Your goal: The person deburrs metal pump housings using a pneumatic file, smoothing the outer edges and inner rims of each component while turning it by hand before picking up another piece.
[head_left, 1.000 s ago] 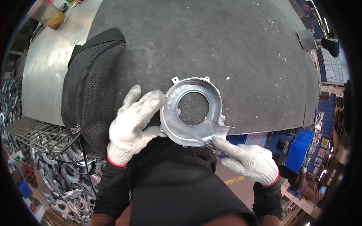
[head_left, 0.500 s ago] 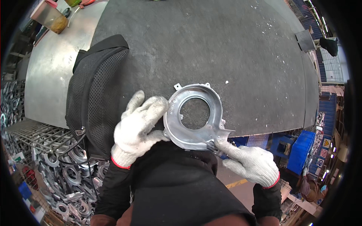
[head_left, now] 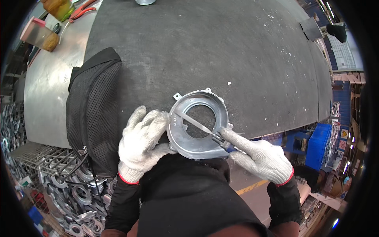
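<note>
My left hand (head_left: 143, 139) grips the metal ring (head_left: 198, 124) at the table (head_left: 237, 59) edge, steadying it, while my right hand (head_left: 261, 156) holds a file (head_left: 197, 125) laid across its opening.

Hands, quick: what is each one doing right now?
Left hand: closed on the rim of the round metal casting, steadying it.
Right hand: closed on a thin file laid across the casting's opening.

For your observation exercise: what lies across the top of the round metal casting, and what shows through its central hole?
A thin file held by the right hand lies across the metal casting. The dark mat shows through the hole. The left hand covers the left rim.
</note>
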